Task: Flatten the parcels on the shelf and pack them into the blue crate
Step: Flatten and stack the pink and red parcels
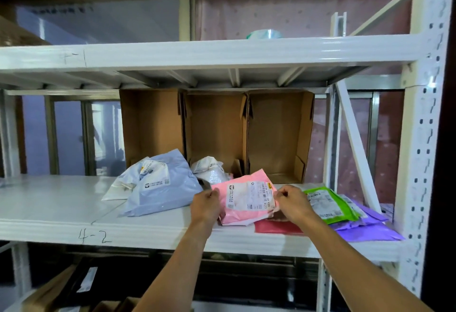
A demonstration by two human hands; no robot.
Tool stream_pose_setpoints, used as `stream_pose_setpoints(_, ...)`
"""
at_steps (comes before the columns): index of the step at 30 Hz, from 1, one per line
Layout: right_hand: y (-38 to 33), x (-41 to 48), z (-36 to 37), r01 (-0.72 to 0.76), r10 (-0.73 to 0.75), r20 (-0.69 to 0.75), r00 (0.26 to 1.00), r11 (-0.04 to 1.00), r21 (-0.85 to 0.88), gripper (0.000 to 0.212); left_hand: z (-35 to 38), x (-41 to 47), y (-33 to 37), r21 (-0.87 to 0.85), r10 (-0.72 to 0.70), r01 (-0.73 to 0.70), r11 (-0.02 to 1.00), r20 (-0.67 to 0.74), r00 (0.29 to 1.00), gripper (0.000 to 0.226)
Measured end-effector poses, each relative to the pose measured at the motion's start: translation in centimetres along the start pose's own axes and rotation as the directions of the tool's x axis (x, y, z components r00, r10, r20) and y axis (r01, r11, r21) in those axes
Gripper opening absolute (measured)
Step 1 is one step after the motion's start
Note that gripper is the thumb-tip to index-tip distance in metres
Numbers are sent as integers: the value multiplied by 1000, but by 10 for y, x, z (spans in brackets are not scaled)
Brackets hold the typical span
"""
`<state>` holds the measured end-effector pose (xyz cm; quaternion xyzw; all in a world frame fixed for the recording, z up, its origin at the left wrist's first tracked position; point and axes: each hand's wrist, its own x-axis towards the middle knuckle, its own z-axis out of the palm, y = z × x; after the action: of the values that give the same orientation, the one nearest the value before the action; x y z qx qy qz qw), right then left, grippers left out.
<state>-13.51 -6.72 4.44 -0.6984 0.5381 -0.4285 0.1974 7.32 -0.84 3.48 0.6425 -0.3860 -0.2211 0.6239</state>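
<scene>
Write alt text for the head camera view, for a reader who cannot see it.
Two bare hands, the left hand and right hand, grip a pink parcel by its side edges at a white shelf. A pale blue parcel lies to its left, a green parcel and purple parcels to its right, open cardboard boxes behind.

rack: white metal shelving [429, 139], perforated upright on the right, "4-2" [95, 235] scrawled on the lower beam
back of shelf: three open cardboard boxes [278, 134] side by side
behind: pinkish dotted sheet [271, 11] (could be cloth or plastic, can't tell)
left: metal-framed glass panes [69, 136], bluish light
</scene>
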Motion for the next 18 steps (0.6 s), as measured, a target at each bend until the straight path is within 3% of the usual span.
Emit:
stream_pose_setpoints(4, -5, 4, -2, 35, -35, -2, 999, 999, -31, 17, -3, 3, 2, -101, -66, 55, 993, -104, 992, 30)
stream_pose_setpoints(7, -5, 8, -6, -3, 3, -23, 1000, 1000, -24, 18, -4, 8, -4, -26, -20, 16, 1000, -144, 989, 31)
stream_pose_setpoints(10, -3, 10, -10, 4, -5, -13, 1000, 998, -69, 17, -1, 1, -5, 53, 70, -67, 996, -71, 995, 26)
stream_pose_setpoints(14, -13, -2, -4, 140, -152, -36, 988, 962, -234, 18, 7, -9, -9, 253, 221, -197, 947, -68, 973, 50)
stream_pose_setpoints(18, -28, -15, 8, 358, -339, 118, 933, 873, -332, 35, 8, -16, -13, 346, 449, -407, 845, -46, 893, 26)
